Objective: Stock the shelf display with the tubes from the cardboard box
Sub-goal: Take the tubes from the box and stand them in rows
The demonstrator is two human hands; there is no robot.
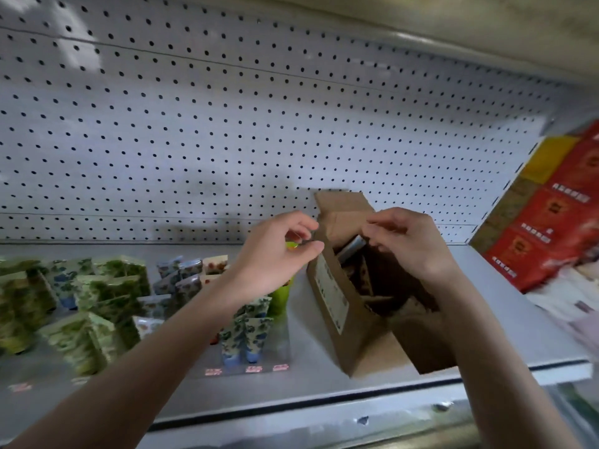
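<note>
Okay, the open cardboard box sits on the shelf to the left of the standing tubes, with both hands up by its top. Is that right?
Not quite: the head view shows the cardboard box on the shelf to the right of the standing tubes, not the left. The left hand and right hand are up by its top.

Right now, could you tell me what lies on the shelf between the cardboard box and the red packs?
Nothing: the head view shows bare shelf between the cardboard box and the red packs, though the right forearm hides part.
</note>
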